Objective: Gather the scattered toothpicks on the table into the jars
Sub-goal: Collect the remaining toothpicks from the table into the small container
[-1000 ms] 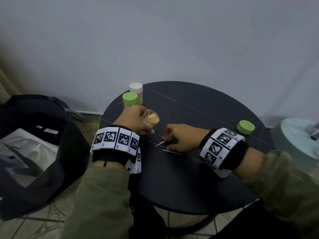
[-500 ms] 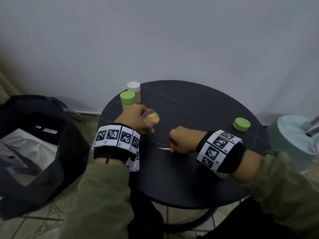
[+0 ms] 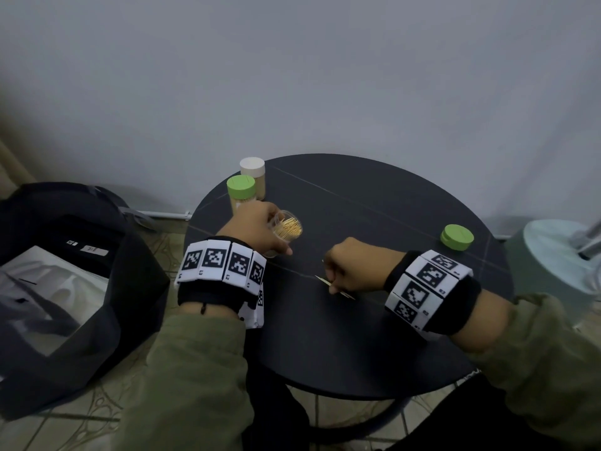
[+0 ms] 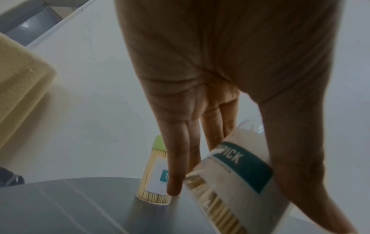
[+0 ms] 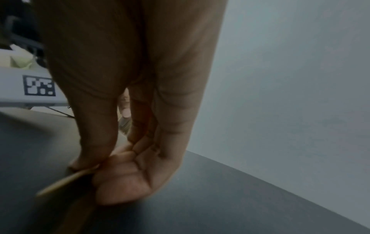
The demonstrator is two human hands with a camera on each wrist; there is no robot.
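My left hand point(image 3: 271, 234) grips an open clear jar point(image 3: 288, 227) full of toothpicks, tilted with its mouth toward the right. Its "PICK" label point(image 4: 238, 167) shows in the left wrist view. My right hand point(image 3: 332, 284) is down on the black round table point(image 3: 374, 346), thumb and forefinger pinching a toothpick point(image 3: 320, 279) that lies on the top. In the right wrist view the toothpick point(image 5: 66, 182) sticks out left of the thumb point(image 5: 88, 152), blurred. The jar's green lid point(image 3: 457, 237) lies at the table's right side.
Two closed toothpick jars stand at the back left of the table, one with a green lid point(image 3: 241, 190) and one with a white lid point(image 3: 252, 170). A black bag point(image 3: 81, 288) sits on the floor at left. A pale round object point(image 3: 559, 265) stands at right.
My right hand drew back a little toward me and came down on a toothpick lying on the table. My left hand kept the tilted jar in place.
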